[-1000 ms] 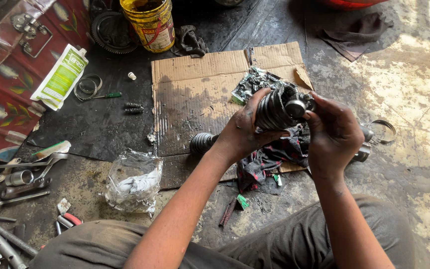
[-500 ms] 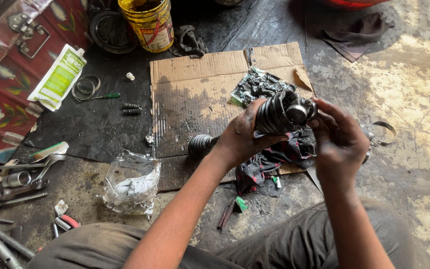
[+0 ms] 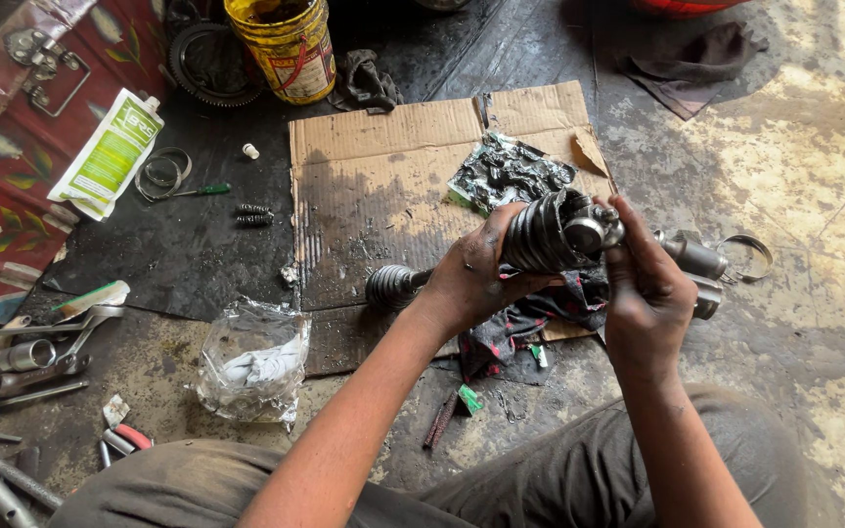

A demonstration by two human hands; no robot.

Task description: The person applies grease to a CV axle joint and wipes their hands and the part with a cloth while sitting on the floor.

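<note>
Fingers: both sets are clenched on the same part; the left hand [image 3: 476,279] wraps around the ribbed black rubber boot [image 3: 538,233], and the right hand [image 3: 643,293] pinches the metal joint end [image 3: 591,233] with thumb and fingertips.
Where the part is: the boot is held in the air, above the right half of the cardboard sheet [image 3: 383,186], with its metal end pointing to the right.
Change since one second ago: the part sits now a little higher and more level, and the right hand has moved from covering the end to gripping it from the side and below.
Meaning: in my judgement the work is still on the joint end of the boot, not on setting it down.
Below the hands: a dark patterned rag [image 3: 540,318] lies on the cardboard, and a second boot [image 3: 393,286] lies just left of the left wrist.
Right edge: a metal shaft piece [image 3: 693,257] and a ring clamp [image 3: 750,256] lie near the right hand.
Left side: a crumpled plastic bag [image 3: 251,362] and wrenches [image 3: 22,357] lie well apart from the hands.
Far edge: a yellow bucket [image 3: 286,44] stands beyond the cardboard.
Open room: the left half of the cardboard is mostly bare.
</note>
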